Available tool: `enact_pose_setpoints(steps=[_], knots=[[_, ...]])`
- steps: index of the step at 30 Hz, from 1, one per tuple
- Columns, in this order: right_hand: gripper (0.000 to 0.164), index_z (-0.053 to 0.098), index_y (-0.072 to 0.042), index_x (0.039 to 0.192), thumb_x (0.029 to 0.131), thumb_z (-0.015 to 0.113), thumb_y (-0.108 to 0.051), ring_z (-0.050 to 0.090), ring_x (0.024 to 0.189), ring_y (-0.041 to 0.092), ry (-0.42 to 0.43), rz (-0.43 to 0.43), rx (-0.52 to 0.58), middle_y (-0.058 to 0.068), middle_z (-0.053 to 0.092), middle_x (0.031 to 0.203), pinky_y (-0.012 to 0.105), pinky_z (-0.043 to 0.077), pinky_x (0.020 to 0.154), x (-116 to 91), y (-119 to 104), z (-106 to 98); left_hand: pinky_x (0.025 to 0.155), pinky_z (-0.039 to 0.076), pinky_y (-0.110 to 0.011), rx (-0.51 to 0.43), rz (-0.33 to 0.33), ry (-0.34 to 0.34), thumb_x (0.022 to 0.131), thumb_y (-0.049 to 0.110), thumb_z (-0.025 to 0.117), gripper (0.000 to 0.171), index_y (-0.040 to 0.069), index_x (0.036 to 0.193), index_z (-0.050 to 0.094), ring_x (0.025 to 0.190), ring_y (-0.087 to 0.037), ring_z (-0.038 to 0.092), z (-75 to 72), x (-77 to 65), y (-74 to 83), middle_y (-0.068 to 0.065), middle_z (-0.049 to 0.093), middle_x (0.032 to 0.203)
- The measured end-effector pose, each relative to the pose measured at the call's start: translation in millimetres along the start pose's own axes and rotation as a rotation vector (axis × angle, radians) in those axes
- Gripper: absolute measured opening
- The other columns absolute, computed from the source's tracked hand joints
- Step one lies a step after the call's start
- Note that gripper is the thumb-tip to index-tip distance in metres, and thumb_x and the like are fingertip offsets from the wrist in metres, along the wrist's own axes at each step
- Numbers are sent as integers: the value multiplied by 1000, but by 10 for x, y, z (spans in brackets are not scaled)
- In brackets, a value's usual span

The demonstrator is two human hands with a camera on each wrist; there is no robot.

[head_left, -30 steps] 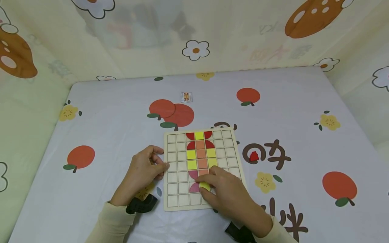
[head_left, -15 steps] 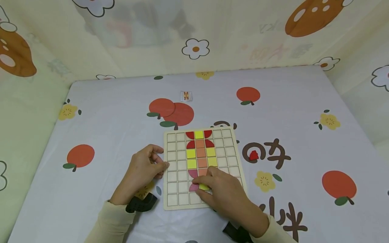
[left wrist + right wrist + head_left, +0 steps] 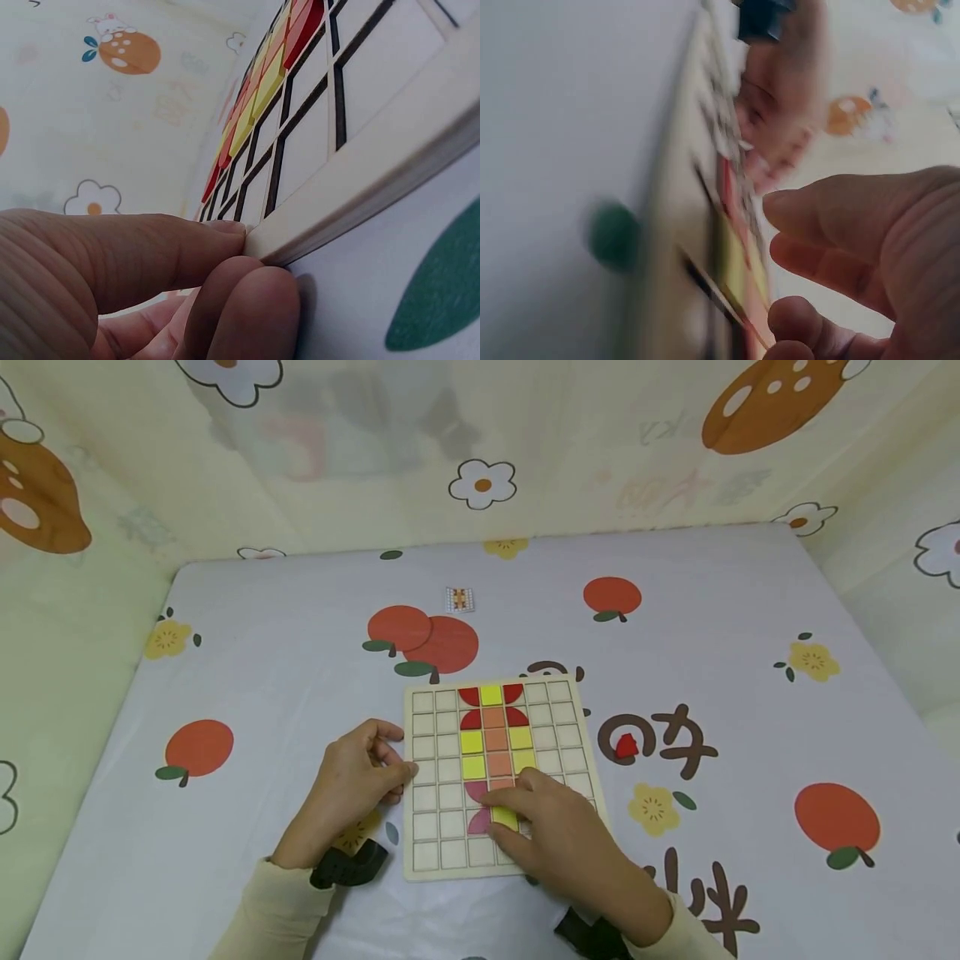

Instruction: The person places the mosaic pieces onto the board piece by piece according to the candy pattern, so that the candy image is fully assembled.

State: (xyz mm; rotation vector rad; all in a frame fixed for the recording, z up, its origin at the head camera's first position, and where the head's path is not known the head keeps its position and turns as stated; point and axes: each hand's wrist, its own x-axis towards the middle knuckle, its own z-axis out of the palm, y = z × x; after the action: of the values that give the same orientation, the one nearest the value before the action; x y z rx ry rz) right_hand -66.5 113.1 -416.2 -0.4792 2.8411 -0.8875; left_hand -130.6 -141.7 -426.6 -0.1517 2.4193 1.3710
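Note:
A wooden grid board (image 3: 453,855) lies on the table, its middle columns filled with red, yellow, orange and pink tiles. At its left edge my left hand (image 3: 358,772) pinches the rim; the left wrist view shows the thumb (image 3: 165,251) at the upper corner of the rim, fingers against its side. Over the lower middle of the board is my right hand (image 3: 566,835), index finger and thumb apart on either side of a yellow tile (image 3: 506,817). Two pink tiles (image 3: 480,822) show just left of that hand. No tile shows between the right fingers (image 3: 817,217) in the right wrist view.
One loose red piece (image 3: 627,746) sits on the printed tablecloth (image 3: 300,635) right of the board. Farther back lies a small card (image 3: 460,600) with a grid pattern. A patterned curtain (image 3: 570,435) encloses the back and sides.
My right hand shifts slightly down and left, then back up and right, uncovering more of the yellow and pink tiles. My left hand stays at the board's edge.

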Motion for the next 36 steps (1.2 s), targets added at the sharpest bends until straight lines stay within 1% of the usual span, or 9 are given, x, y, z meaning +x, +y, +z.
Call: enact_pose_setpoints(steps=[2, 5, 10, 13, 17, 20, 25, 30, 36], knots=[[29, 81, -20, 114, 86, 85, -22, 44, 68, 6, 32, 40, 27, -10, 49, 78, 22, 40, 56, 10, 54, -87, 56, 57, -26, -9, -2, -3, 88, 6, 82, 41, 4, 123, 60, 57, -19, 65, 1, -2, -6, -10, 64, 83], [30, 80, -15, 115, 86, 83, -18, 46, 70, 10, 112, 96, 35, -5, 51, 78, 24, 41, 57, 24, 211, -275, 56, 57, -26, -16, 7, -4, 88, 5, 82, 41, 3, 122, 60, 57, -19, 65, 2, -3, -15, -10, 64, 83], [29, 78, -8, 116, 88, 81, -13, 51, 72, 17, 228, 171, -24, 3, 56, 82, 28, 42, 58, -11, 628, -609, 55, 56, -26, -13, 20, -3, 88, 5, 82, 40, 3, 122, 60, 57, -19, 65, 7, -1, -15, -10, 64, 83], [33, 76, -5, 119, 87, 80, -10, 56, 74, 21, 228, 221, -48, 7, 58, 84, 31, 44, 60, -59, 882, -744, 55, 56, -26, -4, 19, -3, 88, 5, 82, 40, 3, 122, 60, 57, -19, 65, 11, -1, -6, -9, 64, 83], [43, 71, 1, 125, 85, 81, -11, 57, 80, 26, 139, 267, -20, 12, 59, 91, 34, 46, 62, -111, 1094, -827, 56, 56, -26, 2, 12, 0, 88, 5, 82, 41, 3, 123, 60, 57, -19, 64, 10, -7, 7, -9, 64, 83], [44, 70, 3, 124, 84, 82, -10, 53, 80, 25, 97, 251, 4, 12, 58, 92, 33, 44, 62, -117, 1158, -840, 56, 57, -26, -7, 5, 2, 88, 5, 82, 42, 3, 123, 60, 57, -19, 64, 6, -14, 15, -10, 64, 83], [39, 72, 1, 121, 84, 80, -8, 50, 76, 22, 103, 223, 5, 8, 56, 87, 30, 42, 60, -81, 1176, -816, 56, 57, -26, -15, -1, 6, 88, 4, 82, 42, 3, 123, 60, 57, -19, 65, 0, -23, 19, -10, 64, 84], [31, 74, -2, 117, 87, 78, -9, 48, 73, 19, 89, 249, 11, 4, 55, 83, 29, 39, 57, -33, 1162, -786, 56, 57, -26, -12, 7, 4, 88, 4, 82, 42, 2, 123, 60, 57, -19, 64, 2, -18, 16, -10, 64, 83], [17, 73, -5, 100, 85, 79, -11, 51, 74, 21, 102, 318, 35, 4, 57, 79, 29, 42, 57, -27, 1119, -770, 55, 56, -26, -14, 13, 3, 88, 4, 82, 41, 2, 123, 60, 57, -19, 65, 6, -16, 9, -10, 64, 83]])
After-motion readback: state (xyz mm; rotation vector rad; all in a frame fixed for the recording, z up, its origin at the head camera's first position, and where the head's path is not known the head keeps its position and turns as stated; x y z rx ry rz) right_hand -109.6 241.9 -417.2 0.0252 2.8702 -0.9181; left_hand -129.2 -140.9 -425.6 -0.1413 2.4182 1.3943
